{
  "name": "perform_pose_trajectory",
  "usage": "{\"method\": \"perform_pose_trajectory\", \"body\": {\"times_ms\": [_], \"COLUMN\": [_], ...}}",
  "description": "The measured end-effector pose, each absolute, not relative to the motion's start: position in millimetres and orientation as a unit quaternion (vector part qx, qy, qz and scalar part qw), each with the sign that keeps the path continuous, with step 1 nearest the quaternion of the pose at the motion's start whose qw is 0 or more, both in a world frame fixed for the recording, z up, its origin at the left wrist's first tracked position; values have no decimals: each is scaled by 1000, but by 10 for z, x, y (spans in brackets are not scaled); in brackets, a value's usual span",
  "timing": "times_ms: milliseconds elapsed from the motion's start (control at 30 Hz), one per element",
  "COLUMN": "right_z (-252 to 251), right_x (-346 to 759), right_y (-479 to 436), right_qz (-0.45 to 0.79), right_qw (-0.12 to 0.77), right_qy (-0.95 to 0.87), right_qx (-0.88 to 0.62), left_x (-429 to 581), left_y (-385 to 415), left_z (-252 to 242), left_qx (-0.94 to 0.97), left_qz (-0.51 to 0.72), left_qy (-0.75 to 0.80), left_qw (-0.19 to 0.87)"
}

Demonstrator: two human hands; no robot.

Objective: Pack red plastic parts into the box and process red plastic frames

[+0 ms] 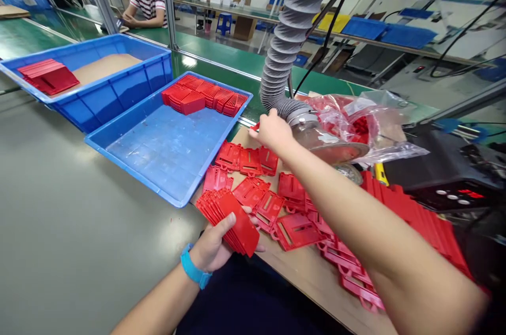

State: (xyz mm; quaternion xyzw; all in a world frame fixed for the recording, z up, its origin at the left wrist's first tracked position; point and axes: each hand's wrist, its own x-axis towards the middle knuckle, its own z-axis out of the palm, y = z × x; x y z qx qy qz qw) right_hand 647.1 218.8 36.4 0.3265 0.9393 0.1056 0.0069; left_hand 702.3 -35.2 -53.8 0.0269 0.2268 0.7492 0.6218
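Hands are working apart: the left hand (215, 245) is clamping a fanned stack (233, 219) of red plates, and the right hand (272, 132) is reaching ahead, seemingly pinching a red piece (256, 127) mostly hidden by its fingers. Leftmost, a blue bin (118, 90) and then a blue tray (158, 150) are holding more plates. If the left thumb slackens, the stack could slide apart. Beyond it, loose plates (250, 193) are lying on the brown desk (312, 293); the right forearm (348, 203) is crossing over others, so a low sweep could scatter them. Beside the right hand, a grey hose (286, 40) is hanging, exposed to a careless knock.
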Motion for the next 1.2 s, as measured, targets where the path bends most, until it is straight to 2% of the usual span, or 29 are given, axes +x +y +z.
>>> {"method": "perform_pose_trajectory", "body": {"times_ms": [133,233,300,367,633,700,867,1067,1200], "right_z": [222,276,361,421,298,252,148,-51,-158], "right_x": [6542,6974,7387,7794,8917,9169,9612,9954,10128], "right_y": [1939,1657,1454,1277,1179,1178,1081,1016,1042], "right_qz": [64,-7,-185,-300,-516,-532,-448,-540,-458], "right_qw": [-18,-55,-102,-76,-166,-195,-274,-313,-342], "right_qy": [943,969,967,945,795,771,786,715,770], "right_qx": [325,241,140,108,274,290,327,316,283], "left_x": [7008,7023,7070,7150,7674,7839,8270,8674,8802], "left_y": [-300,-244,-186,-108,262,326,397,369,403], "left_z": [-510,-458,-413,-365,-206,-170,-77,-46,-118], "left_qx": [55,93,140,201,303,318,366,386,397], "left_qz": [738,719,700,682,591,579,553,526,498], "left_qy": [253,290,312,329,313,304,292,327,374], "left_qw": [624,625,627,622,679,687,689,683,674]}}
